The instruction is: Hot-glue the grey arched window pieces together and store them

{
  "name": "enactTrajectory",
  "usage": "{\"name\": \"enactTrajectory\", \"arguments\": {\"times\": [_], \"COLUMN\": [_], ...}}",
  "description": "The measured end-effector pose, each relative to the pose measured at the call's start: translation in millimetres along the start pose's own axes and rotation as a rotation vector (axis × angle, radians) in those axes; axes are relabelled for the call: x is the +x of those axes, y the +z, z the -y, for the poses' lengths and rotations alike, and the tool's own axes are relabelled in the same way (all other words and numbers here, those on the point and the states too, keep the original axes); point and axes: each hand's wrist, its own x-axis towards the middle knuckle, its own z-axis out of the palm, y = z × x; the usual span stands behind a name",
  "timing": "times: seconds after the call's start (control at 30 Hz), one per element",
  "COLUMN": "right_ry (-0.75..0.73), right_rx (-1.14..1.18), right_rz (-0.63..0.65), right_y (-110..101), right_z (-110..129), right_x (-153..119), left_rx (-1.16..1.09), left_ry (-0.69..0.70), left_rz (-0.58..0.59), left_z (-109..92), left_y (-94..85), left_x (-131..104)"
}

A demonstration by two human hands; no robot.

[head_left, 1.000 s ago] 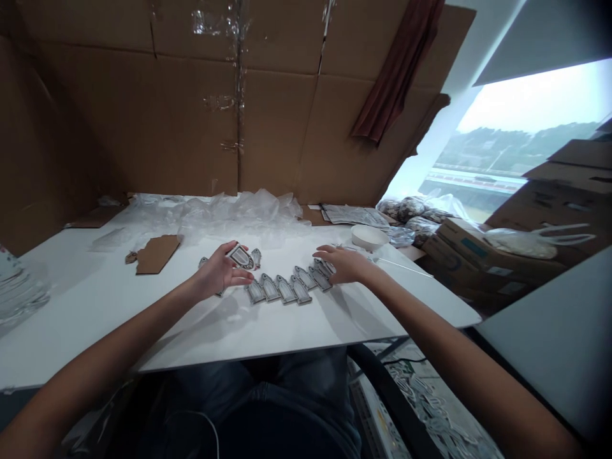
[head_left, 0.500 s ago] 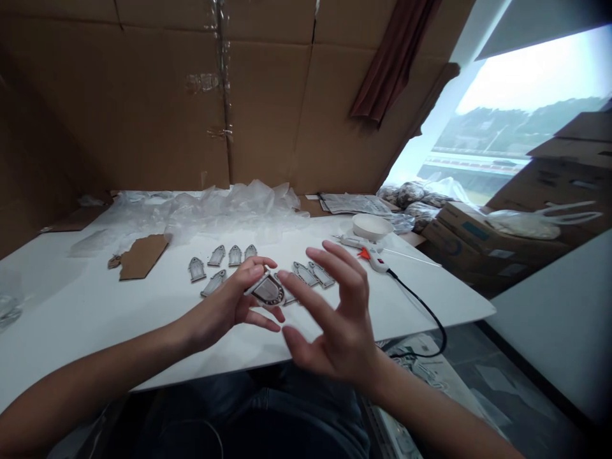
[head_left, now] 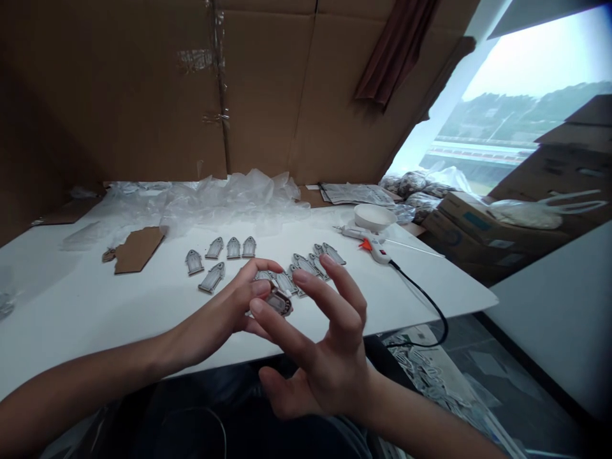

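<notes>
My left hand [head_left: 238,299] is closed around a small arched, window-shaped piece [head_left: 280,303] with a dark patterned rim, gripped between thumb and fingers. The piece is tilted above the table. My right hand [head_left: 327,347] has its fingers spread and holds nothing. Its index fingertip lies in front of the piece's left side; I cannot tell whether it touches. On the table beyond my left hand lie several like arched pieces [head_left: 211,278], spaced apart. Beyond the held piece, more arched pieces [head_left: 306,264] lie close together, partly hidden by my fingers.
A white glue gun [head_left: 379,251] with an orange trigger lies at the right, its black cord [head_left: 423,296] hanging over the edge. Behind it stands a white bowl [head_left: 374,217]. Crumpled plastic [head_left: 229,201] covers the back. Torn cardboard [head_left: 139,250] lies at the left.
My right hand has moved down and left, its index finger now in front of the held piece. The piece has shifted slightly lower and right in view. The view has tilted a little.
</notes>
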Motion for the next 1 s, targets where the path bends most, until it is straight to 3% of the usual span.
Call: {"name": "enactTrajectory", "arguments": {"times": [1.0], "right_ry": [0.023], "right_rx": [-0.007], "right_rz": [-0.073], "right_y": [-3.0], "right_z": [2.6], "right_x": [-0.4], "left_rx": [-0.009], "left_ry": [-0.050], "left_rz": [-0.026], "left_z": [-4.7], "left_y": [8.7], "left_x": [-4.4]}}
